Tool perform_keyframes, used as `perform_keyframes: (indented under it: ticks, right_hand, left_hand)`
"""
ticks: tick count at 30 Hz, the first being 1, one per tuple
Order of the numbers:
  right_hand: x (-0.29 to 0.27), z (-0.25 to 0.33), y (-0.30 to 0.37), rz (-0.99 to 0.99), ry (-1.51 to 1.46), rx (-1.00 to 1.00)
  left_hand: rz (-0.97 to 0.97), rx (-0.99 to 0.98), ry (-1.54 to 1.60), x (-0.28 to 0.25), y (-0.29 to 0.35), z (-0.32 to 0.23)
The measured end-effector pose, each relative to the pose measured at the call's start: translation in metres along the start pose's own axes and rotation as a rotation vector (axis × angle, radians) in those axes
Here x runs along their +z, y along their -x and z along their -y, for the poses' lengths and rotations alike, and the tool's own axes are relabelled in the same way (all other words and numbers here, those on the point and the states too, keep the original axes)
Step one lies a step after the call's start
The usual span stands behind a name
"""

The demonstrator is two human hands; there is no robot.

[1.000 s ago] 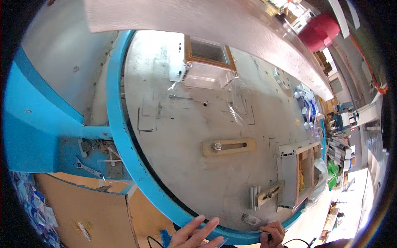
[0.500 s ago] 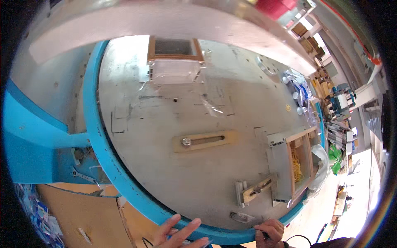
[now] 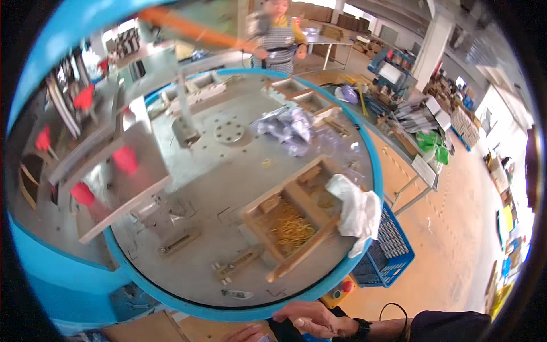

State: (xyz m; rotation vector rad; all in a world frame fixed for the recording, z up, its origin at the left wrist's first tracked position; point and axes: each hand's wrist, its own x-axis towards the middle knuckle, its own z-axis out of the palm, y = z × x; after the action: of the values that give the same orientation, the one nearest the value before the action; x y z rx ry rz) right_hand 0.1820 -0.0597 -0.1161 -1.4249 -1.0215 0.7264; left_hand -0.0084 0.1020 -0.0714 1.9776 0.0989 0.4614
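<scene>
My right hand (image 3: pixel 312 318) reaches in from the lower right beside the round table's blue rim (image 3: pixel 228 313), fingers stretched leftward and loosely bent. A dark thing (image 3: pixel 282 329) lies just below its fingers; what it is I cannot make out. My left hand (image 3: pixel 246 333) shows only in part at the lower edge, blurred, left of the right hand. The near tabletop holds a small clear plastic packet (image 3: pixel 237 294), a slotted wooden piece with metal fittings (image 3: pixel 238 264) and another slotted piece (image 3: pixel 178 243). Beyond them rests a wooden frame box (image 3: pixel 302 188) with yellow strands (image 3: pixel 292 229) inside.
White cloth (image 3: pixel 356 208) drapes over the box's right end. Purplish plastic wrap (image 3: pixel 288 130) lies farther back. A tilted panel with red knobs (image 3: pixel 125 159) stands left. A blue crate (image 3: pixel 393 251) and a red button (image 3: pixel 347 286) are right. Another person (image 3: pixel 276 43) stands beyond the table.
The view has swung up and right, bringing the far side, the other person and the red-knobbed panel into sight. My left hand has sunk toward the lower edge; my right hand's fingers have straightened.
</scene>
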Motion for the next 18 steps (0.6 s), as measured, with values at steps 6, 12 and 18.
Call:
perform_keyframes:
  ticks: [6,12,18]
  right_hand:
    - [-0.088,0.066,0.078,0.040,0.053,-0.154]
    - [-0.183,0.101,0.149,-0.037,-0.033,-0.164]
    - [-0.232,0.119,0.196,0.046,-0.123,-0.042]
  left_hand:
    - [0.013,0.099,-0.024,0.104,-0.051,-0.108]
    - [-0.069,-0.036,-0.086,0.208,-0.076,-0.197]
    - [-0.125,-0.126,-0.069,0.263,-0.075,-0.251]
